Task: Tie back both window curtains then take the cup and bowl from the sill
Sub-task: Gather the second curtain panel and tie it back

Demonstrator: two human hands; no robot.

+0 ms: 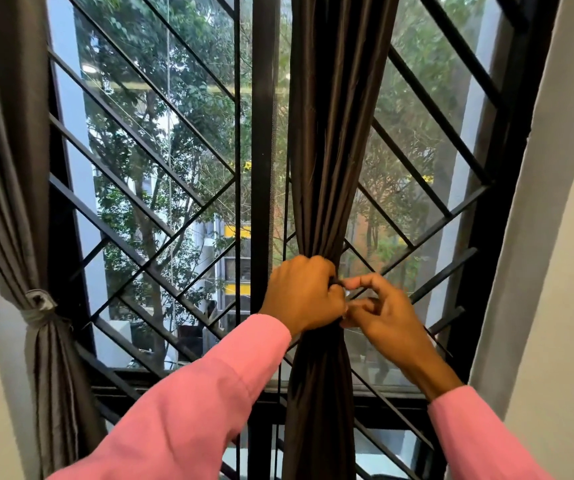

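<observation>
A person in pink sleeves gathers the dark right curtain (pixel 327 150) in front of the barred window (pixel 160 188). The left hand (pixel 304 294) is clenched around the bunched fabric at its narrowest point, while the right hand (pixel 380 311), fingers partly curled, pinches what appears to be a thin tie at the same spot; the tie itself is too small to make out. The left curtain (pixel 8 168) already hangs cinched by a pale tieback (pixel 40 304). The cloth looks soft, light and slightly slick, likely to slide loose unless held tight at the gathered waist. Cup, bowl and sill are out of view.
</observation>
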